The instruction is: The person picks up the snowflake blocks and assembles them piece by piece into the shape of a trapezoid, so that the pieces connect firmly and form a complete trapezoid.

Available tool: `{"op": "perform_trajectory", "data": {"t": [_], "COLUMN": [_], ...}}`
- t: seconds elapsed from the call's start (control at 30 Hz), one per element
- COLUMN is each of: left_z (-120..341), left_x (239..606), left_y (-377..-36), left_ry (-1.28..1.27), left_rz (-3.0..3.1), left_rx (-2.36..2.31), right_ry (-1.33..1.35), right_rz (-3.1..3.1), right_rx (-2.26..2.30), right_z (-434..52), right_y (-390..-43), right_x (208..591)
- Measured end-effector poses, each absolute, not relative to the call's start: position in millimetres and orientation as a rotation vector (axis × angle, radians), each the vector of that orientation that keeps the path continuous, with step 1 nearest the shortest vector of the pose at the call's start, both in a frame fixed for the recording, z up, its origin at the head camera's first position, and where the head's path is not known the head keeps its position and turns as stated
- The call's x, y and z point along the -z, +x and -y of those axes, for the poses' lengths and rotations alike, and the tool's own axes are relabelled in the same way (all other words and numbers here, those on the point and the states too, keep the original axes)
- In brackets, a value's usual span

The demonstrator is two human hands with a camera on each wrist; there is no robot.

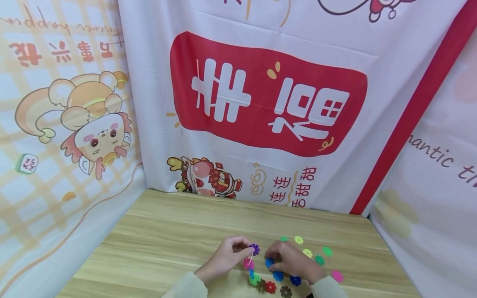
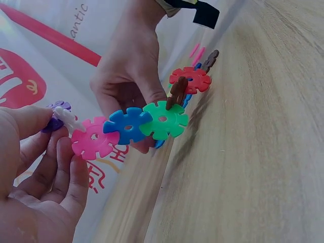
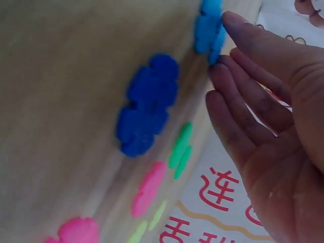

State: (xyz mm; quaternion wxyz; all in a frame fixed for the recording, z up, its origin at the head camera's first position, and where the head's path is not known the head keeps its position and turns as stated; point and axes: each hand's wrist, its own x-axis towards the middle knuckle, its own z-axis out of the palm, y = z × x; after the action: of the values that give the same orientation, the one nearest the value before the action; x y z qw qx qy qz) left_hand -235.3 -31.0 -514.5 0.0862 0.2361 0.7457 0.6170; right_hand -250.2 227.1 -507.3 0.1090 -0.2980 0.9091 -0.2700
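My left hand (image 1: 226, 255) pinches a purple snowflake disc (image 1: 255, 249) at the end of a linked chain of notched plastic discs. A white disc (image 2: 70, 120) joins it, followed by a pink disc (image 2: 95, 137), a blue disc (image 2: 127, 125), a green disc (image 2: 164, 120), a brown disc (image 2: 176, 93) and a red disc (image 2: 190, 80). To the right of the chain, my right hand (image 1: 294, 257) has thumb and fingertips at the edge of a light-blue snowflake disc (image 1: 269, 263), pinching it just above the table. Another light-blue disc (image 1: 278, 276) lies beneath that hand.
Loose discs lie around the right hand: dark blue (image 1: 295, 281), brown (image 1: 286, 291), pink (image 1: 337, 276), green (image 1: 319, 260) and yellow (image 1: 307, 253). Printed cloth (image 1: 156, 124) hangs behind and on both sides of the wooden table (image 1: 167, 223).
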Motion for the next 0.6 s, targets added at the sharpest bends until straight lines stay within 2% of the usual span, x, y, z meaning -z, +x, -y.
{"op": "perform_trajectory", "data": {"t": [0.27, 0.6], "left_z": [32.8, 33.0], "left_x": [516.0, 517.4], "left_y": [-234.6, -233.8], "left_ry": [0.704, 0.667], "left_rz": [-2.197, -2.113], "left_rx": [-1.865, -1.875], "right_ry": [-0.782, -0.990], "right_rz": [-2.601, -2.625], "right_rx": [0.839, 0.918], "right_z": [-225.7, -229.2], "right_y": [-254.0, -257.4], "right_x": [505.2, 472.9]}}
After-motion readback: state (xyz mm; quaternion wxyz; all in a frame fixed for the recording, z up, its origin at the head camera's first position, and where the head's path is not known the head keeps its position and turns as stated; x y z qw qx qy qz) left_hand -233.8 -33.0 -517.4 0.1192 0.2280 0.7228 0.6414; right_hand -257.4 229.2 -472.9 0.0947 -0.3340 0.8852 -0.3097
